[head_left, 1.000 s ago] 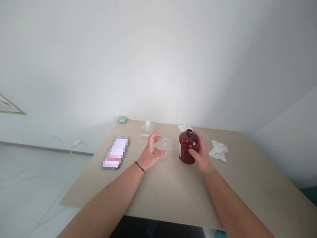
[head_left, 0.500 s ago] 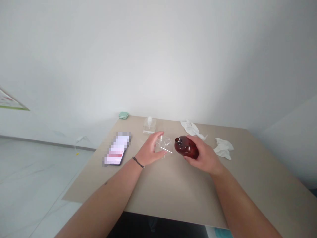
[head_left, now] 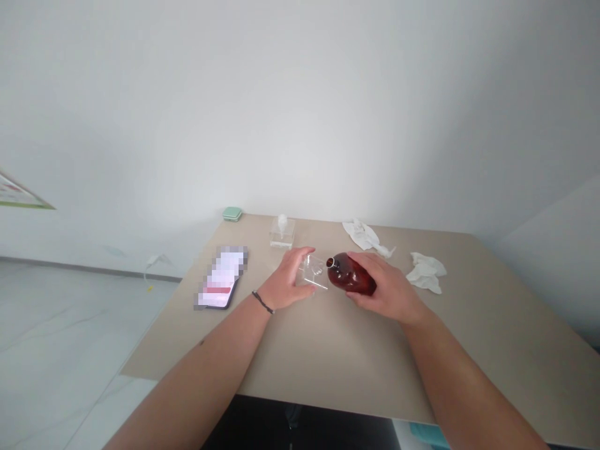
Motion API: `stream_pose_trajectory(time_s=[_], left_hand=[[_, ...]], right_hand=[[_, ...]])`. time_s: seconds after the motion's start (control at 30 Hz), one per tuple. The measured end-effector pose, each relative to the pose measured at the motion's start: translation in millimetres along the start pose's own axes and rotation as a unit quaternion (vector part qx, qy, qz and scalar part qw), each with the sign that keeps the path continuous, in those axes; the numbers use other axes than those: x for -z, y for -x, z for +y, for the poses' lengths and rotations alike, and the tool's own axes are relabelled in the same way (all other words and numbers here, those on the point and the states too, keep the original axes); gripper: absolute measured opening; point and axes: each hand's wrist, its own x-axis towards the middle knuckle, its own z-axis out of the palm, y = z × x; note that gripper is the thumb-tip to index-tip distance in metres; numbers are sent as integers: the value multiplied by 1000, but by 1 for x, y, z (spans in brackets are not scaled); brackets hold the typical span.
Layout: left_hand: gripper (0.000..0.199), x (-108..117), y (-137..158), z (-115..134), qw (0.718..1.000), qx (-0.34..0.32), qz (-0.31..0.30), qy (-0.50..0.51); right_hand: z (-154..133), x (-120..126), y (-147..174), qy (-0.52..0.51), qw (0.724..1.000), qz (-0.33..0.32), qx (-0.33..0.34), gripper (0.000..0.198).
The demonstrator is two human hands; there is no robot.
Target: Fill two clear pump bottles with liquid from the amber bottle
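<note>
My left hand (head_left: 289,280) is wrapped around a clear, square-sided container (head_left: 315,271), thumb on the near side and fingers on the far side. My right hand (head_left: 384,286) grips a dark brown, see-through bottle (head_left: 352,275) around its body. The bottle is uncapped and tipped to the left, its open mouth right by the upper right of the clear container. Whether the two touch, or any liquid runs between them, I cannot tell. Behind my left hand stands a clear square container (head_left: 282,234) with a white top.
A phone (head_left: 221,275) with a lit screen lies left on the beige table (head_left: 337,362). A small green case (head_left: 232,214) sits at the back left corner. Crumpled white tissues (head_left: 362,234) lie at the back, and another tissue (head_left: 426,272) is right of my right hand.
My right hand has tipped the brown bottle further left, bringing its mouth closer to the clear container. My left hand keeps its hold almost in place. The view has shifted slightly.
</note>
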Motion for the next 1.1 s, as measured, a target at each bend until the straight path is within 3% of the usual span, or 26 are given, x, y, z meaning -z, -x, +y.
stream_pose_trajectory(time_s=[0.17,1.1], left_hand=[[80,-1,-1,-5,999,29,-6,12],[79,0,-3,2,1000,19,-14,-16]], right_hand=[[0,0,0,-7,1000,4,-4,75],[0,4,-2,113,993,-7,30,66]])
